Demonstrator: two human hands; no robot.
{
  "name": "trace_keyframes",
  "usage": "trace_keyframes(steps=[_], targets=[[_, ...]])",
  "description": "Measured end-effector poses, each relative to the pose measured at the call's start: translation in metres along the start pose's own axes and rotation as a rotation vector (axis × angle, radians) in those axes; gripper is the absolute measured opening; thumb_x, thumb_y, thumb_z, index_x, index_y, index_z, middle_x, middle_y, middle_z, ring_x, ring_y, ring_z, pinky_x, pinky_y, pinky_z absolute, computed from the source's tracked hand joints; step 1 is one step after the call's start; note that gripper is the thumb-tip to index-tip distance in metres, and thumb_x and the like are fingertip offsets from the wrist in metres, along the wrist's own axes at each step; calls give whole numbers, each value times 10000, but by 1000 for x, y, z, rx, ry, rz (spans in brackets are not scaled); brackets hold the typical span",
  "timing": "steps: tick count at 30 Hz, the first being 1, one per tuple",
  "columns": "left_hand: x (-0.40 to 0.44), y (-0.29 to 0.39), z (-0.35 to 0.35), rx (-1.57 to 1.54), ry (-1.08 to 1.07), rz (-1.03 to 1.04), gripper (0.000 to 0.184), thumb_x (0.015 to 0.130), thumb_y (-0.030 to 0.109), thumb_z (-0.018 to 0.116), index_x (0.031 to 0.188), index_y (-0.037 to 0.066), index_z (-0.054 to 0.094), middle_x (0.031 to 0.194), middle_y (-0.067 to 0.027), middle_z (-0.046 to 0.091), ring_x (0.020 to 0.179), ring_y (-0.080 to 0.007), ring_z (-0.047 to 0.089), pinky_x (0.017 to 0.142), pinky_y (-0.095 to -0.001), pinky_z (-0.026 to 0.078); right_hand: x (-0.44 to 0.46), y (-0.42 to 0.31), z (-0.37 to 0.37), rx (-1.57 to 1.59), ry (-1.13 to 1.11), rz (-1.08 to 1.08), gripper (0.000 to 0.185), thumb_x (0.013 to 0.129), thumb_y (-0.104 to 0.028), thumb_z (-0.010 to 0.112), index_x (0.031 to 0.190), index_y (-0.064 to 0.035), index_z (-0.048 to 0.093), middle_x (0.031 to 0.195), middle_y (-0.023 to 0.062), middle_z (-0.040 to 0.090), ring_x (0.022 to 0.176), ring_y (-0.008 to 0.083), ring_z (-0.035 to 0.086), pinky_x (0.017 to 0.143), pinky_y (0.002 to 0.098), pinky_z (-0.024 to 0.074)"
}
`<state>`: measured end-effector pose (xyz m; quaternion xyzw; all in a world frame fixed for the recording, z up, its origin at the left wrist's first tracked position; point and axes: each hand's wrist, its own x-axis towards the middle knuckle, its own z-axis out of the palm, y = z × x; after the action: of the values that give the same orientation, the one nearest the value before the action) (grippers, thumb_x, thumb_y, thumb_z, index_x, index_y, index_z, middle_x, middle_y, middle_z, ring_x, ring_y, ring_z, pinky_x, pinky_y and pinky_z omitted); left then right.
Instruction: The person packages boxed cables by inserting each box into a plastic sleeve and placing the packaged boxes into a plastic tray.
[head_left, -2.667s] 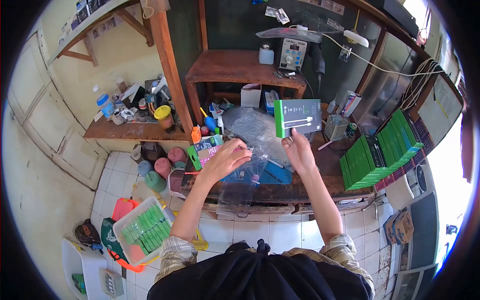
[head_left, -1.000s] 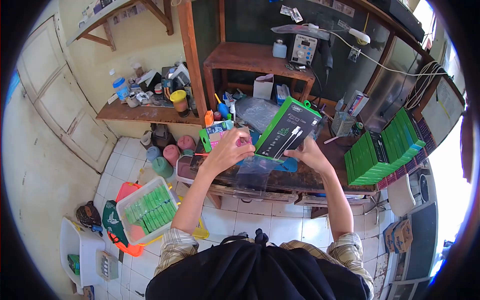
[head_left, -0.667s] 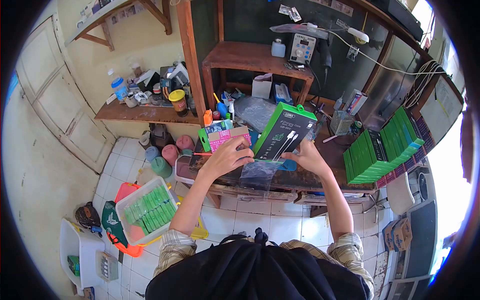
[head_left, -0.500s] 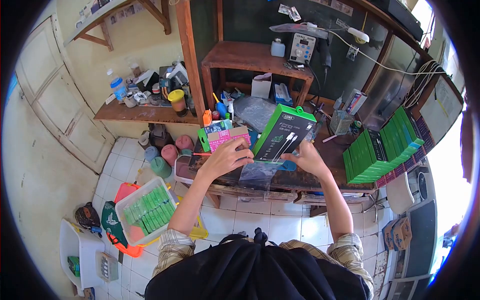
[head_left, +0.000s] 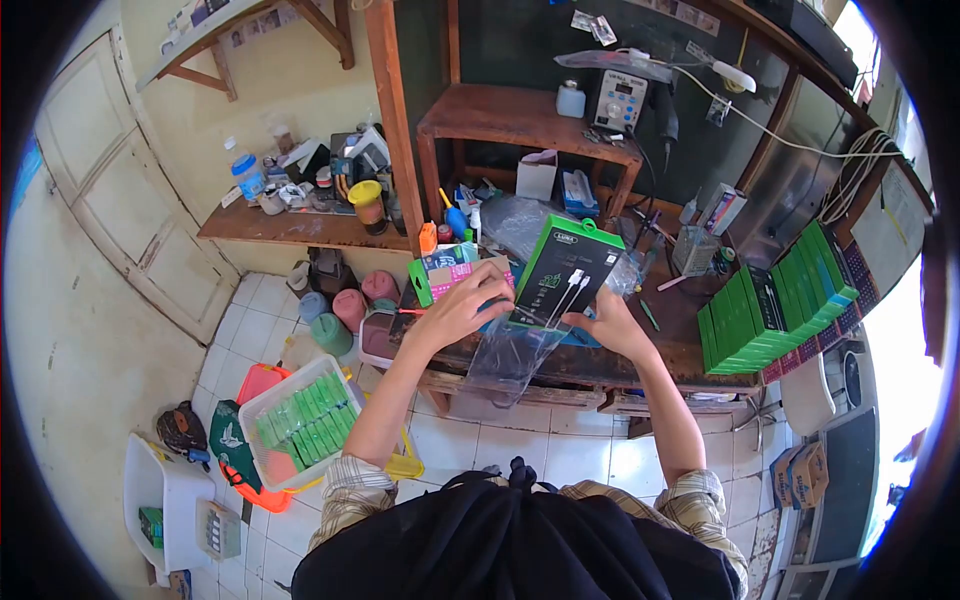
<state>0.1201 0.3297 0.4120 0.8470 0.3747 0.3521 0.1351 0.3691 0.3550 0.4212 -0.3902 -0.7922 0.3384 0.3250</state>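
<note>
A black and green charging cable box [head_left: 572,268] stands tilted over the front of the workbench, with a picture of white cables on its face. My right hand [head_left: 617,326] grips its lower right corner, thumb across the front. At the box's lower left, my left hand [head_left: 466,308] is closed, its fingertips pinching clear plastic film [head_left: 508,362]. The film hangs from the box's lower edge past the bench front. Behind my left hand lies a pink printed card box [head_left: 452,276], partly hidden by the fingers.
Stacked green boxes [head_left: 775,312] stand on the bench's right side. A tub [head_left: 257,452] of green packets sits on the floor at left. A hot-air station [head_left: 619,98] rests on the raised wooden shelf [head_left: 500,112] behind. Tools and bottles clutter the bench back.
The plastic film has been drawn down and left and hangs lower, more spread out. My left hand has shifted slightly right in view. The right hand still holds the box.
</note>
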Motion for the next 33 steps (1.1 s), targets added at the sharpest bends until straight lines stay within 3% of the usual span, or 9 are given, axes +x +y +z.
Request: trace_keyframes(steps=[3, 6, 11, 17, 19, 22, 25, 26, 33], targets=[[-2, -14, 25, -227, 186, 65, 313, 744, 130, 654, 989, 55, 475, 952, -97, 493, 855, -228, 547, 755, -317, 450, 9, 6, 1, -65, 24, 69, 617, 695, -103, 700, 1179, 42, 347, 1023, 223, 563, 1023, 332, 529, 831, 366, 415], [-5, -16, 42, -579, 319, -153, 617, 741, 153, 680, 1224, 52, 309, 1099, -111, 483, 1002, -187, 517, 864, -314, 424, 14, 5, 3, -5, 53, -34, 612, 696, -87, 695, 1184, 38, 347, 1015, 230, 563, 1027, 328, 529, 839, 363, 415], [8, -19, 45, -652, 353, -219, 679, 744, 127, 673, 1284, 67, 266, 1044, -96, 512, 976, -163, 526, 852, -305, 427, 16, 4, 9, -21, 61, -25, 679, 705, -83, 688, 1238, 24, 281, 1022, 230, 558, 1051, 303, 519, 865, 358, 406], [13, -28, 55, -742, 453, -241, 692, 745, 112, 669, 1296, 71, 253, 1059, -80, 500, 941, -141, 526, 829, -294, 434, 25, 20, 20, 223, 68, -138, 858, 700, -1, 675, 1326, -35, 90, 1009, 186, 556, 1022, 238, 529, 855, 353, 428], [12, -27, 50, -764, 460, -292, 703, 742, 113, 673, 1301, 72, 248, 1089, -81, 485, 941, -136, 520, 825, -289, 435, 23, 10, 15, 158, 49, 125, 884, 687, 22, 679, 1328, -45, 75, 1066, 184, 526, 1044, 225, 517, 869, 351, 422], [8, -25, 37, -477, 305, -246, 852, 690, 153, 723, 1333, 60, 172, 1308, -117, 299, 1061, -222, 469, 925, -350, 361, 27, 25, 20, 205, 66, 24, 903, 686, 15, 682, 1336, -57, 60, 1130, 198, 496, 1062, 240, 505, 887, 356, 409], [11, -26, 26, -341, 209, -207, 902, 671, 182, 738, 1345, 67, 149, 1322, -125, 287, 1090, -225, 456, 928, -367, 364, 27, 26, 23, 152, 65, -70, 942, 677, 30, 680, 1346, -78, 25, 1160, 210, 474, 1056, 253, 510, 880, 362, 413], [12, -24, 22, -128, 208, -164, 1000, 628, 203, 765, 1359, 71, 95, 1281, -159, 357, 1086, -262, 472, 918, -373, 377, 27, 26, 24, 130, 57, -70, 978, 670, 43, 678, 1354, -94, -7, 1187, 217, 452, 1057, 259, 509, 879, 364, 414], [30, 12, -14, 69, -101, -351, 1132, 567, 210, 788, 1368, 93, -4, 1157, -244, 474, 1012, -369, 512, 865, -378, 416, 25, 14, 20, 65, 62, -160, 1108, 639, 68, 681, 1360, -139, -135, 1156, 224, 457, 943, 272, 558, 785, 365, 459]])
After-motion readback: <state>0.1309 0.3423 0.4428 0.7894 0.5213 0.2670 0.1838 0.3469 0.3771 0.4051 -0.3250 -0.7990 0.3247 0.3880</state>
